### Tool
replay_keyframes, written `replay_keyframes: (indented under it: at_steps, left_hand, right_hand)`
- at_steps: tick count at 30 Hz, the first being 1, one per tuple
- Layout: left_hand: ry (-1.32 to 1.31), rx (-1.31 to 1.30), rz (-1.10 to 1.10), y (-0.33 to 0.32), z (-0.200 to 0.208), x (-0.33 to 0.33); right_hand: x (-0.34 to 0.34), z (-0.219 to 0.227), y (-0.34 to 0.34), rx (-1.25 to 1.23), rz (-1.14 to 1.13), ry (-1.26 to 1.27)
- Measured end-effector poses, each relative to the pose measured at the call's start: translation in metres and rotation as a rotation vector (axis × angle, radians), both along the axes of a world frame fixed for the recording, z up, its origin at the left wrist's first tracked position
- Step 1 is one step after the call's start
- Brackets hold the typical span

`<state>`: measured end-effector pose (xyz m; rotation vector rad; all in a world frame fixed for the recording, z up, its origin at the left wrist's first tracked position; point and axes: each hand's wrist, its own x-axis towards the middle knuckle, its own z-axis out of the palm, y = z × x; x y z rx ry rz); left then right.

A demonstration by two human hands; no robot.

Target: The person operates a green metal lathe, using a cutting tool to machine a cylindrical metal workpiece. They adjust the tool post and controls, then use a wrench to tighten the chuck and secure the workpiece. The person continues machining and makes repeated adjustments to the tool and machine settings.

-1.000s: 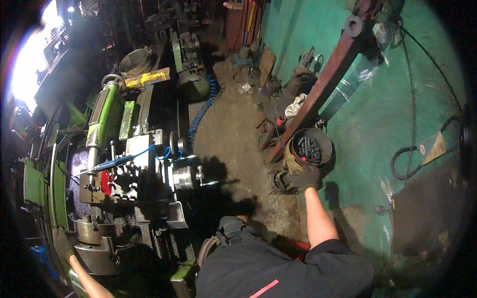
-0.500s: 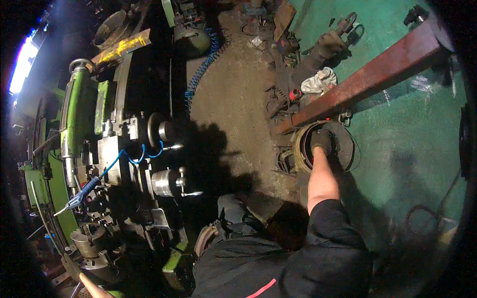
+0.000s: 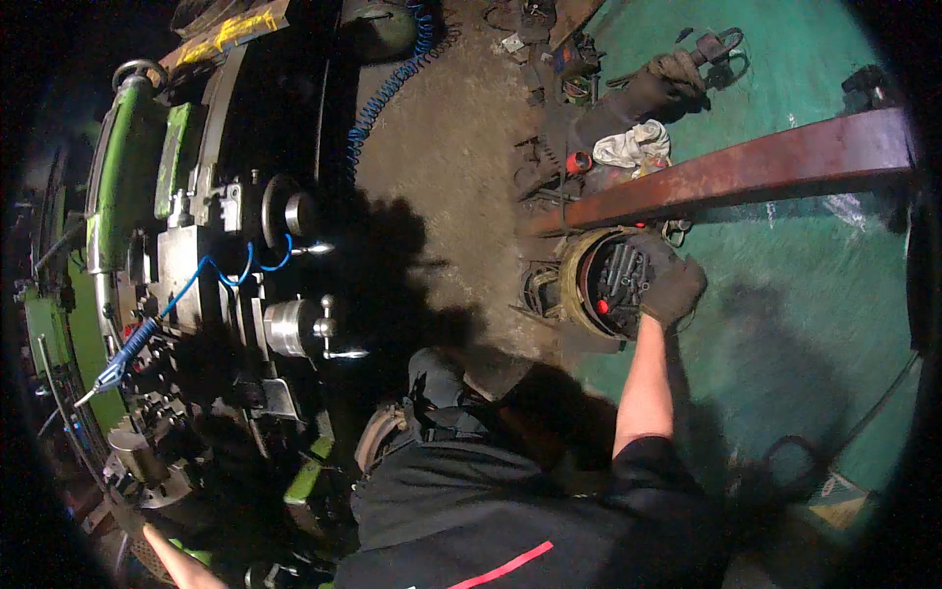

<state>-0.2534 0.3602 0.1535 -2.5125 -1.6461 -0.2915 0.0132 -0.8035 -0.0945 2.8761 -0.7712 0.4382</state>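
Observation:
My right hand (image 3: 673, 283), in a dark work glove, is over the right side of a round container with a yellowish rim (image 3: 572, 285). Its fingers point into the container, and their tips are lost against the dark contents. Several dark cylindrical metal pieces (image 3: 622, 273) lie inside, with a small red item (image 3: 602, 306) near the lower edge. Far to the lower left, my gloved left hand (image 3: 126, 512) is beside the base of a round metal machine part (image 3: 139, 454). Shadow hides that hand's fingers.
A green machine (image 3: 118, 196) with metal handwheels fills the left, a blue air gun (image 3: 128, 358) hanging across it. A reddish steel beam (image 3: 726, 182) passes just beyond the container. A white rag (image 3: 633, 145) and a dark cylindrical assembly (image 3: 638, 98) lie farther back.
My right hand has moved from inside the container toward its right side, exposing the metal pieces. The view has shifted; my left hand remains by the machine.

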Motion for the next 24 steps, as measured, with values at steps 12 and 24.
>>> replay_keyframes:
  at_steps: [12, 24]
  left_hand:
    - [-0.019, 0.02, -0.052, 0.0, -0.008, -0.005]
    - [-0.168, 0.171, -0.141, -0.056, 0.015, 0.018]
  right_hand:
    - [-0.008, -0.108, -0.071, -0.081, 0.176, 0.15]
    - [-0.055, 0.039, 0.288, 0.947, 0.653, 0.123]
